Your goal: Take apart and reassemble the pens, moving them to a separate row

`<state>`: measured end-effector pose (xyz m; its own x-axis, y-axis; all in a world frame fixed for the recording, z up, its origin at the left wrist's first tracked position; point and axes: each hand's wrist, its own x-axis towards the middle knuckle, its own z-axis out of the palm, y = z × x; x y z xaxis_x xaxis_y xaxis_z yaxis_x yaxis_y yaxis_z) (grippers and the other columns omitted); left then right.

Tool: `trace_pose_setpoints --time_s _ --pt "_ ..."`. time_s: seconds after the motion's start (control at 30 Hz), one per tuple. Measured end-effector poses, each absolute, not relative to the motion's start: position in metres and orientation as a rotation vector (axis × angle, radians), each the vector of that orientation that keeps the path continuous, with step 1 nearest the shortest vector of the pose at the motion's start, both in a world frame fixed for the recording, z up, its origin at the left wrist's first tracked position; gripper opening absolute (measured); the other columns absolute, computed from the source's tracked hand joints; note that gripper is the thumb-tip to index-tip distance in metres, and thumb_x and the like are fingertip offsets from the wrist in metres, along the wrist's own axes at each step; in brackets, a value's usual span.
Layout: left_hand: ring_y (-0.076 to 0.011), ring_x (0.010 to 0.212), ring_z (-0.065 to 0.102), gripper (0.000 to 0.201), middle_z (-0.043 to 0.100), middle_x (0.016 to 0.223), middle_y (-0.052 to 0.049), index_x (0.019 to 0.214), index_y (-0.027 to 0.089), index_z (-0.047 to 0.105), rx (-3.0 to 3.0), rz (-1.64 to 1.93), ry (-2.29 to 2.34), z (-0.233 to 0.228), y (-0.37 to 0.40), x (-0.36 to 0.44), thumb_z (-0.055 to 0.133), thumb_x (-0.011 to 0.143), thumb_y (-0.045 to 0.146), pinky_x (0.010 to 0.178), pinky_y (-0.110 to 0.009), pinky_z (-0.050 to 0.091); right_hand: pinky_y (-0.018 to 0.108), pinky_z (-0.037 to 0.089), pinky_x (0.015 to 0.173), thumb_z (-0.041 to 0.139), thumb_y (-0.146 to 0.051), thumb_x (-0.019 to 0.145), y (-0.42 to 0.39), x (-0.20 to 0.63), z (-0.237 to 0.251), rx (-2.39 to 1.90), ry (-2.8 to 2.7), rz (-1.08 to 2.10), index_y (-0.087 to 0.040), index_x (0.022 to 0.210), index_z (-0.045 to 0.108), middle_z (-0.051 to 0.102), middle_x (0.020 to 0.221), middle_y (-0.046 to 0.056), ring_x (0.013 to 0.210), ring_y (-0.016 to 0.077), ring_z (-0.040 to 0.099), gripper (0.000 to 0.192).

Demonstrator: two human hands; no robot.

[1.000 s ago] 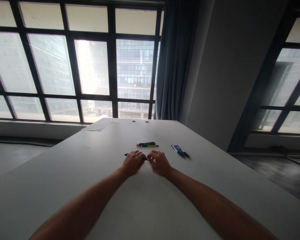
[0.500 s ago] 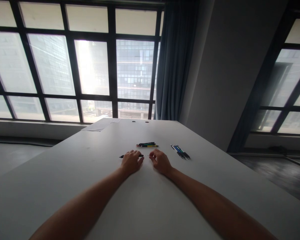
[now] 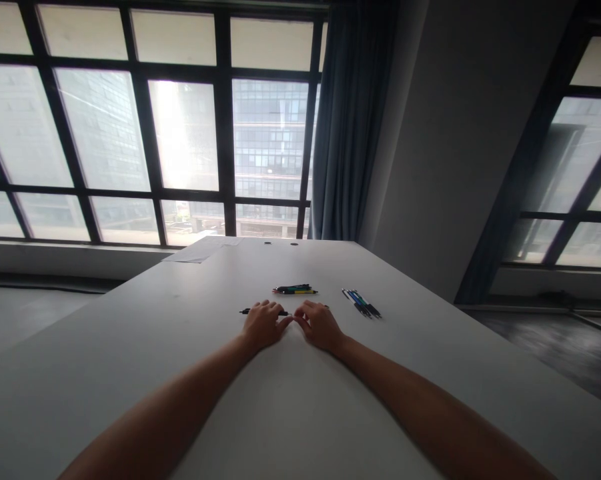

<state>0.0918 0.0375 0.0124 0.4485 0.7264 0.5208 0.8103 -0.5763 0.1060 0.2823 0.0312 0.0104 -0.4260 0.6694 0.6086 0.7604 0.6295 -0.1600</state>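
Observation:
My left hand (image 3: 263,325) is closed around a black pen (image 3: 245,311) that lies almost level, just above or on the white table (image 3: 290,400). One end of the pen sticks out to the left, and its tip points right toward my other hand. My right hand (image 3: 320,325) is in a pinch at that tip, thumb and fingers meeting close to the left thumb. Whatever small thing sits in this pinch is too tiny to name. A small dark bit shows behind the right knuckles.
Beyond my hands lies a bundle of pens (image 3: 295,290), some with yellow and green parts. To the right rests a second group of blue, white and black pens (image 3: 361,304). Paper sheets (image 3: 193,252) lie at the far left edge, and two dark round spots are near the far end.
My right hand has come left, closing the small gap to the pen's tip, so its fingertips now meet the tip. The left hand and the pen bundles look almost unmoved.

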Motion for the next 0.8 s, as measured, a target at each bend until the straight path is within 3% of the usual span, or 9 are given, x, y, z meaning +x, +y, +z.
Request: trace_pose_setpoints --time_s 0.4,0.53,0.8 --pt "-0.0217 0.082 0.061 0.032 0.069 0.086 -0.009 0.09 0.017 0.066 -2.47 -0.781 -1.4 0.011 0.038 0.093 0.044 0.093 0.04 0.075 -0.036 0.045 0.029 0.038 0.078 0.06 -0.018 0.082 0.042 0.293 0.007 -1.264 -2.065 -0.258 -0.017 0.082 0.063 0.062 0.087 0.004 0.08 0.0163 0.056 0.003" --pt "-0.0214 0.082 0.061 0.032 0.069 0.086 -0.009 0.089 0.017 0.066 -2.469 -0.775 -1.396 0.011 0.038 0.094 0.044 0.093 0.04 0.076 -0.035 0.045 0.033 0.036 0.083 0.063 -0.02 0.076 0.059 0.315 0.005 -1.452 -1.924 -0.361 -0.016 0.075 0.064 0.06 0.096 0.008 0.093 0.0214 0.052 0.004" --pt "-0.021 0.082 0.06 0.031 0.069 0.088 -0.009 0.09 0.017 0.066 -2.48 -0.777 -1.394 0.011 0.038 0.094 0.044 0.092 0.039 0.076 -0.035 0.045 0.034 0.036 0.081 0.065 -0.022 0.073 0.076 0.331 -0.004 -1.625 -1.813 -0.353 -0.017 0.066 0.065 0.06 0.097 0.01 0.093 0.0233 0.051 0.008"
